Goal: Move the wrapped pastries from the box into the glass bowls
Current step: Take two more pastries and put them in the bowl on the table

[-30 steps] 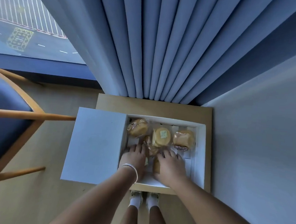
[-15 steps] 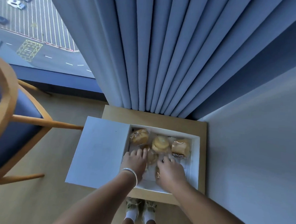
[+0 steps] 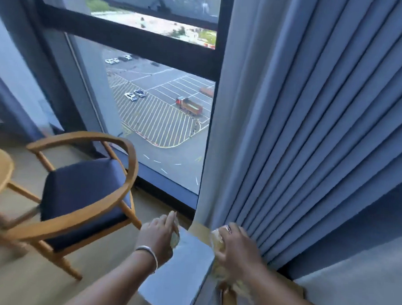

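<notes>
Wrapped pastries: left hand (image 3: 159, 240) is gripping one (image 3: 175, 237), right hand (image 3: 238, 250) gripping another (image 3: 216, 240), above the box (image 3: 179, 274).

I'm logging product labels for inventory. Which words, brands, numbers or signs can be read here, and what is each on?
None can be read.
Wrapped pastry gripped in the right hand: a dark and red printed patch at the wrapper's top, too blurred to read.
Wrapped pastry held in the left hand: no print visible.
</notes>
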`<state>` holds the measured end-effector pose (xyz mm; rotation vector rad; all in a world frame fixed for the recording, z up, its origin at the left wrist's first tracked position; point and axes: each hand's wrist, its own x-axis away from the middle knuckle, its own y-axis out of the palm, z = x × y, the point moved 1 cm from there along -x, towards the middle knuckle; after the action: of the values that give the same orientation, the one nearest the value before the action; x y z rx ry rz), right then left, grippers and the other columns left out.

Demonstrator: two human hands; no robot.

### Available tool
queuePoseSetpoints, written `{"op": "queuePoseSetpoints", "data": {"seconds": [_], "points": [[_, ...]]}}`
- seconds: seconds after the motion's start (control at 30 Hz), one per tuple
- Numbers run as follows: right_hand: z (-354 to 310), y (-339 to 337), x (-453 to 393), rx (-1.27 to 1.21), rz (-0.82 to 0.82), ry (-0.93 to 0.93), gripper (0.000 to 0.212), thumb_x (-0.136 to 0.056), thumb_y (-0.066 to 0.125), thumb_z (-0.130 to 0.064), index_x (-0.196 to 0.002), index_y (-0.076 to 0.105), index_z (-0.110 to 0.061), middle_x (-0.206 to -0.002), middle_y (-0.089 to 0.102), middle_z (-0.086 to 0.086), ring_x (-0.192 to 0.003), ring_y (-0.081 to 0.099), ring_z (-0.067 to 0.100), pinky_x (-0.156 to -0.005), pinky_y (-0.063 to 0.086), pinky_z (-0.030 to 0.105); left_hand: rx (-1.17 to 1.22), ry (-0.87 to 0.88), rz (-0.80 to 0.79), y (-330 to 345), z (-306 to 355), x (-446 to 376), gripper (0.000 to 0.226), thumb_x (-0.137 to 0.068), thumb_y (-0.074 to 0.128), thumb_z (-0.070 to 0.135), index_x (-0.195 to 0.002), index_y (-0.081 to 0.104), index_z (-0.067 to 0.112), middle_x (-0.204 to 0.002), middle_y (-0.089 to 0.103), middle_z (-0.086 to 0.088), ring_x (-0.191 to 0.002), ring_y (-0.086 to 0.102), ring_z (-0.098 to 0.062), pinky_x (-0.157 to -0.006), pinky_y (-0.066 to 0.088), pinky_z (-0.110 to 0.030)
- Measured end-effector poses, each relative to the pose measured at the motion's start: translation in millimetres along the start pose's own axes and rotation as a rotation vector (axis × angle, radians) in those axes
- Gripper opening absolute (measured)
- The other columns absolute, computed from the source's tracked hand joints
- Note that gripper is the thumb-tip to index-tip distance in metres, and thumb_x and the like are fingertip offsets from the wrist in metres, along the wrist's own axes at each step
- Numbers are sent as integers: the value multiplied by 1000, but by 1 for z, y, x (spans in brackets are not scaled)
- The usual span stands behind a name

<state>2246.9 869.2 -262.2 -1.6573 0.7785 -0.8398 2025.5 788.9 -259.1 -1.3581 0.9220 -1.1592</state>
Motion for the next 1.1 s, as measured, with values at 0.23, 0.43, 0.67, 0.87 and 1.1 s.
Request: {"op": "queuePoseSetpoints", "data": {"seconds": [0.23, 0.43, 0.67, 0.87, 1.1], "points": [[-139, -38, -57, 11, 123, -380, 40, -79, 56, -53, -111, 56, -30, -111, 53, -2, -104, 55, 23, -76, 44, 33, 33, -324, 201, -62, -109, 79, 99, -74, 69, 49, -149, 12, 16, -141, 42, -1, -126, 45, -21, -100, 40, -35], [-279, -33, -44, 46, 146, -740, 43, -81, 54, -54, -115, 57, -28, -117, 58, 2, -105, 58, 28, -82, 43, 38, 38, -626, 245, -61, -187, 188, 81, -72, 72, 44, -136, 29, 17, -131, 48, 0, -118, 49, -20, -93, 41, -32], [-433, -8, 12, 14, 66, -1071, 49, -85, 51, -57, -126, 51, -32, -128, 54, 1, -112, 54, 22, -95, 43, 38, 80, -1004, 199, -49, -263, 331, 82, -73, 71, 40, -138, 27, 21, -130, 45, 4, -116, 51, -20, -83, 44, -32], [-545, 13, 51, 41, 36, -1223, 46, -81, 51, -56, -121, 51, -32, -123, 54, -1, -107, 55, 22, -77, 46, 35, 95, -1185, 198, -49, -322, 421, 72, -70, 70, 32, -131, 32, 23, -124, 49, 4, -111, 54, -20, -75, 41, -30], [-651, 27, 87, 49, 21, -1290, 49, -80, 54, -57, -121, 52, -30, -123, 53, -1, -109, 55, 22, -74, 47, 34, 77, -1261, 213, -53, -381, 495, 66, -68, 72, 30, -124, 38, 22, -118, 44, 0, -109, 52, -22, -78, 43, -31]]}}
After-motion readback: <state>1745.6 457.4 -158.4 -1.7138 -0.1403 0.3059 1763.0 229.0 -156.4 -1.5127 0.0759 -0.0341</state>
